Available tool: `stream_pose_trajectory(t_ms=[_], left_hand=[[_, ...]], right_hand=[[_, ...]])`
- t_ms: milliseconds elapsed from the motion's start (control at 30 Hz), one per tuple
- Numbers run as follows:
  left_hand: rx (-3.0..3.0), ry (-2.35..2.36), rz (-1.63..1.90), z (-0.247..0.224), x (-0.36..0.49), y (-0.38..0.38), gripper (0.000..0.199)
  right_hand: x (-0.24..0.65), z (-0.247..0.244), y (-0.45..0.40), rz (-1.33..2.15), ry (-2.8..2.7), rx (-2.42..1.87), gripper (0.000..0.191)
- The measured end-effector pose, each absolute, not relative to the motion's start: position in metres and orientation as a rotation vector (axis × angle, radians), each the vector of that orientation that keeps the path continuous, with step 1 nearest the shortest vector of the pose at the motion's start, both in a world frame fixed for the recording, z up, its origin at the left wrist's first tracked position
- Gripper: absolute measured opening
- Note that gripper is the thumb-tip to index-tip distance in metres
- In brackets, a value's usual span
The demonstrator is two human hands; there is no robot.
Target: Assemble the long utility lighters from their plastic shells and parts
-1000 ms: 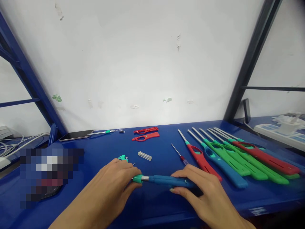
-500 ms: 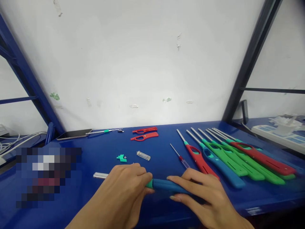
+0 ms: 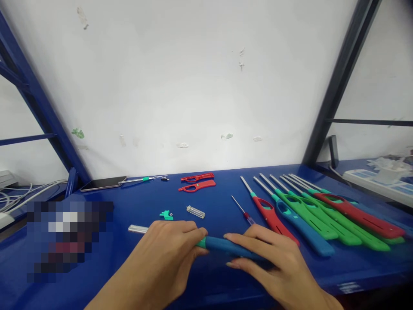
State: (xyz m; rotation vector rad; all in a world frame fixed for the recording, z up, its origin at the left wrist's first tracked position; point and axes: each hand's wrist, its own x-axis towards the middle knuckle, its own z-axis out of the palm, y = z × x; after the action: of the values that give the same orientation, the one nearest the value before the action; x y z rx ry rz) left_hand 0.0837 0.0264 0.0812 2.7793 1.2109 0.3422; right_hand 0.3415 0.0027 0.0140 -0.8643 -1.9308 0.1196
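Both hands hold one blue long-necked lighter (image 3: 226,246) above the table's front part. My left hand (image 3: 171,249) is closed around its neck end, near the green collar; the silver tube sticks out to the left. My right hand (image 3: 274,258) grips the blue handle between thumb and fingers, covering its far end. Beyond the hands lie a small green plastic trigger piece (image 3: 167,215) and a clear fuel tank (image 3: 195,212). A screwdriver (image 3: 243,210) with a red and clear handle rests just behind my right hand, which partly hides it.
Several finished-looking lighters (image 3: 309,217) in red, blue and green lie in a row on the right. Two red handle shells (image 3: 197,186), a loose metal tube (image 3: 132,180) and a phone (image 3: 103,184) lie along the back. A blurred-out patch (image 3: 67,237) covers something at left.
The view has shifted slightly. Both hands keep their hold on the blue lighter, with hardly any movement.
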Motion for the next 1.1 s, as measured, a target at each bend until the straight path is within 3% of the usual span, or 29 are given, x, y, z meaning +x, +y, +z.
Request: stream_pose_trajectory(t_ms=[300,500,667,900,1100], left_hand=[[2.793,1.286,0.685,0.089,0.054,0.034,0.022],[2.865,1.232,0.782,0.063,0.058,0.027,0.039],[2.873,1.023,0.661,0.065,0.082,0.027,0.019],[2.918,0.946,0.713,0.078,0.088,0.026,0.023],[2.935,0.872,0.795,0.066,0.090,0.028,0.019]], right_hand=[[0.355,0.009,0.006,0.245,-1.762,-1.140,0.019],[0.350,0.010,-0.001,0.217,-1.818,-1.073,0.018],[0.348,0.012,-0.006,0.250,-1.860,-0.984,0.017],[0.346,0.011,-0.005,0.295,-1.813,-0.982,0.018],[0.353,-0.005,-0.015,0.634,-1.729,-1.298,0.042]])
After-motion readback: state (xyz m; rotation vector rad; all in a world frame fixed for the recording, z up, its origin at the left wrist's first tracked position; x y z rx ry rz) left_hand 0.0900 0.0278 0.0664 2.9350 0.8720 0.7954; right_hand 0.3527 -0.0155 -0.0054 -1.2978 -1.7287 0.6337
